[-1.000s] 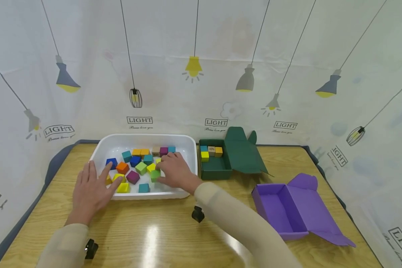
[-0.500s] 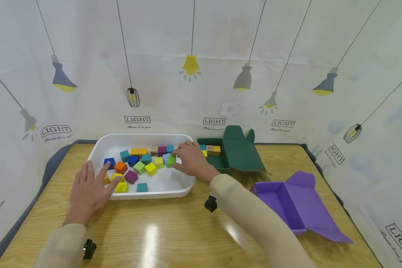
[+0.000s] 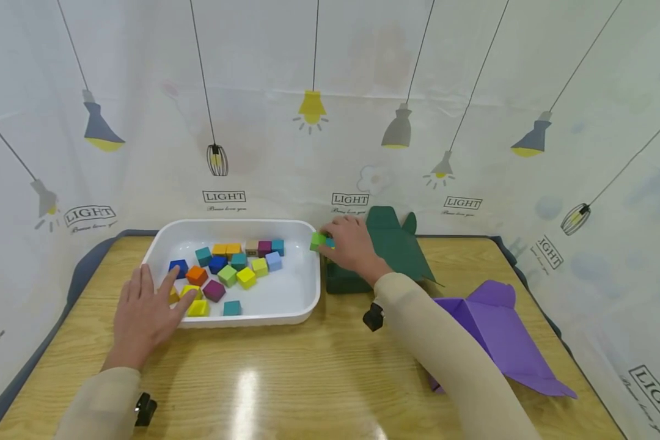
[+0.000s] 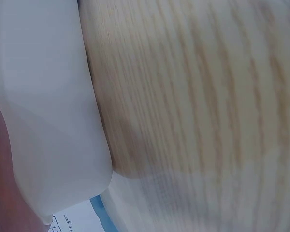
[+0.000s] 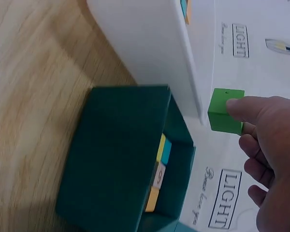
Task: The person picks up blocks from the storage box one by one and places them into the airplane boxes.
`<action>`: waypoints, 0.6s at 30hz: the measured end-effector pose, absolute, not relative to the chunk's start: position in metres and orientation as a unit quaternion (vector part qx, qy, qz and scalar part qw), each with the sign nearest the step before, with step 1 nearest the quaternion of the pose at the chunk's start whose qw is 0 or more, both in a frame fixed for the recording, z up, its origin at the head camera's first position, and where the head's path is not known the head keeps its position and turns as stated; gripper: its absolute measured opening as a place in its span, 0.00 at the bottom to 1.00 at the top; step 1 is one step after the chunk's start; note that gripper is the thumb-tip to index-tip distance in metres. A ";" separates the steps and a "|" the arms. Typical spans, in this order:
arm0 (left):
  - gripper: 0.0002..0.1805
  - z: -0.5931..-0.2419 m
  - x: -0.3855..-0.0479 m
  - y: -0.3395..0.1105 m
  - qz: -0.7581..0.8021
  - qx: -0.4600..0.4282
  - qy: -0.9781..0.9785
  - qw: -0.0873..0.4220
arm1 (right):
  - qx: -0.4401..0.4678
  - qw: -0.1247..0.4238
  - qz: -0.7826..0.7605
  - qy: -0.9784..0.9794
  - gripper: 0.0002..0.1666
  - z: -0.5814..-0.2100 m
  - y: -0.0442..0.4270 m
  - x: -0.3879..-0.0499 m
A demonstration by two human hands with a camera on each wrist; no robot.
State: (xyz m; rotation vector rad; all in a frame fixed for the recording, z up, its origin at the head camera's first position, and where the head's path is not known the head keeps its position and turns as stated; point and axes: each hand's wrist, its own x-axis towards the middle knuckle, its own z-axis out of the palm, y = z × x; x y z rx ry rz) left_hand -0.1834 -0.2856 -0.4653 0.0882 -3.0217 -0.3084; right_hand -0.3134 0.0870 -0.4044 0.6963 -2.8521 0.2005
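Note:
My right hand pinches a green cube between thumb and fingers, held above the left side of the dark green box. Inside that box, the right wrist view shows a yellow, a teal, a plain wooden and an orange cube. My left hand lies with spread, straight fingers over the near left rim of the white tray, its fingertips beside a blue cube and yellow cubes. Several more coloured cubes lie scattered in the tray, among them a purple cube and a light blue cube.
The green box's lid lies folded out to the right. A purple box with its lid folded out stands at the right, partly hidden by my right sleeve. A printed curtain hangs behind the wooden table.
My right hand has lifted the green cube from the tray and carried it right, over to the green box. The left hand stays in place on the tray rim.

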 end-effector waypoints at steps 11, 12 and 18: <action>0.45 -0.466 -0.183 -0.287 -0.105 0.032 -0.993 0.052 | 0.187 0.072 0.050 -0.978 0.20 -0.409 0.116 -0.328; 0.45 -0.466 -0.184 -0.287 -0.105 0.033 -0.993 0.051 | 0.184 0.069 0.046 -0.979 0.20 -0.409 0.118 -0.329; 0.45 -0.465 -0.185 -0.287 -0.108 0.032 -0.993 0.046 | 0.172 0.043 0.006 -0.984 0.21 -0.416 0.128 -0.332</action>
